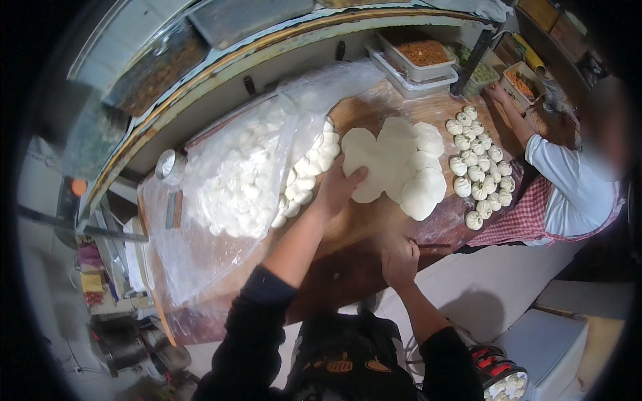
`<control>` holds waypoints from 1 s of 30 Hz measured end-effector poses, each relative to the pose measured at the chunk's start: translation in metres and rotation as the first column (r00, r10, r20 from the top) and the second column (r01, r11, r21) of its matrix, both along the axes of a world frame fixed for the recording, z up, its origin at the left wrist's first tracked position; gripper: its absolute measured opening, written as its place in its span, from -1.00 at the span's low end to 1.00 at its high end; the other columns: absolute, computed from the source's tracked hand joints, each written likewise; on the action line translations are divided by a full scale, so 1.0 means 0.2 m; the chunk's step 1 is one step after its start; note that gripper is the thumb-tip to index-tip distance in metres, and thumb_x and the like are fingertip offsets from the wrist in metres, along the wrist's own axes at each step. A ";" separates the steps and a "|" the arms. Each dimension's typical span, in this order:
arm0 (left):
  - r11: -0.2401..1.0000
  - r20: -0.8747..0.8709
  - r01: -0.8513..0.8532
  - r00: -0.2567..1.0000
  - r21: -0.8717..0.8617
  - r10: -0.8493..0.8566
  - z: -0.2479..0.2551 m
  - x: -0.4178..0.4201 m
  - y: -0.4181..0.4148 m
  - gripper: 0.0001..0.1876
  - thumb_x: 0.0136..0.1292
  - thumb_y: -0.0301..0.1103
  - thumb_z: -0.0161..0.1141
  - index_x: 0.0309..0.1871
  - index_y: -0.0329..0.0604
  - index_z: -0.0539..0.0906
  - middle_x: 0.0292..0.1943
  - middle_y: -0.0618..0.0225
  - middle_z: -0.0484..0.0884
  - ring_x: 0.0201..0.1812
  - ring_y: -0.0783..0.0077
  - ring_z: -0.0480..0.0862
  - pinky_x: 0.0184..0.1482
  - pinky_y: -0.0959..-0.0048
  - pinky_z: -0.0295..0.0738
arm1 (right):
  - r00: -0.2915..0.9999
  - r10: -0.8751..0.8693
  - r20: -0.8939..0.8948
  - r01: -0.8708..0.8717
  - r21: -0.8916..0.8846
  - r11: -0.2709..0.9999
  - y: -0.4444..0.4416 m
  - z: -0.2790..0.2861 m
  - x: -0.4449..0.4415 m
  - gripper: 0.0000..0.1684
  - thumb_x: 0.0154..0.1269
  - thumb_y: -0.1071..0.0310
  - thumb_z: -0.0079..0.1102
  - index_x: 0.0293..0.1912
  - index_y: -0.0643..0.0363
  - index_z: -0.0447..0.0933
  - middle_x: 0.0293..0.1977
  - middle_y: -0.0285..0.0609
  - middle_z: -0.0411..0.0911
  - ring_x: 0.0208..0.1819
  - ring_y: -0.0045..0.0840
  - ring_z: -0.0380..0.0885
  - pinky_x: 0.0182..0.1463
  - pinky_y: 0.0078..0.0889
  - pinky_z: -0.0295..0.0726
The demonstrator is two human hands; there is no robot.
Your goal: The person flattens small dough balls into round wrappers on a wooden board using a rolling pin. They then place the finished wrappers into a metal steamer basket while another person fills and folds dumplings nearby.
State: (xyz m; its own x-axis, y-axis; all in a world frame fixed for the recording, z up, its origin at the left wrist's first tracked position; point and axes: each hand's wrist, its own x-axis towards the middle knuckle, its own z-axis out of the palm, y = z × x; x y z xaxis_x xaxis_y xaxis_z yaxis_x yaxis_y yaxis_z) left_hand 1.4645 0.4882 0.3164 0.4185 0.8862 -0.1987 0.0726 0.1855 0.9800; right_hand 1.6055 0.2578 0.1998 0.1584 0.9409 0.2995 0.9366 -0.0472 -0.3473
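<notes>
Flat white dough rounds (pixel 396 150) lie overlapping on the wooden work table (pixel 346 240). At their left edge is my left hand (pixel 337 188), its thumb over a dough round (pixel 368 188) and its other fingers mostly hidden. My right hand (pixel 399 258) is closed near the table's front edge, and a slim dark rod (pixel 435 246) sticks out from its right side. The area just above that hand is blurred. Left of the rounds, many small dough pieces (pixel 301 183) lie partly under a clear plastic sheet (pixel 241 165).
Pleated filled buns (pixel 476 160) stand in rows on the right. A co-worker's hand (pixel 496 92) reaches toward food containers (pixel 521 82). Tubs of filling (pixel 421 55) stand at the back, below a shelf (pixel 281 45). A metal tin (pixel 170 164) sits at the far left.
</notes>
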 end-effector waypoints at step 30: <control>0.767 -0.693 0.219 0.620 0.604 0.368 -0.19 -1.03 -1.04 -0.65 0.26 -0.48 0.18 0.11 -0.28 0.68 0.22 0.02 0.63 0.39 -0.16 0.46 0.44 -0.06 0.35 | 0.986 0.112 0.122 -0.111 -0.016 0.994 0.00 -0.02 0.02 -0.60 0.45 0.17 0.11 0.16 0.14 0.57 0.32 -0.17 0.51 0.37 -0.27 0.42 0.42 0.08 0.20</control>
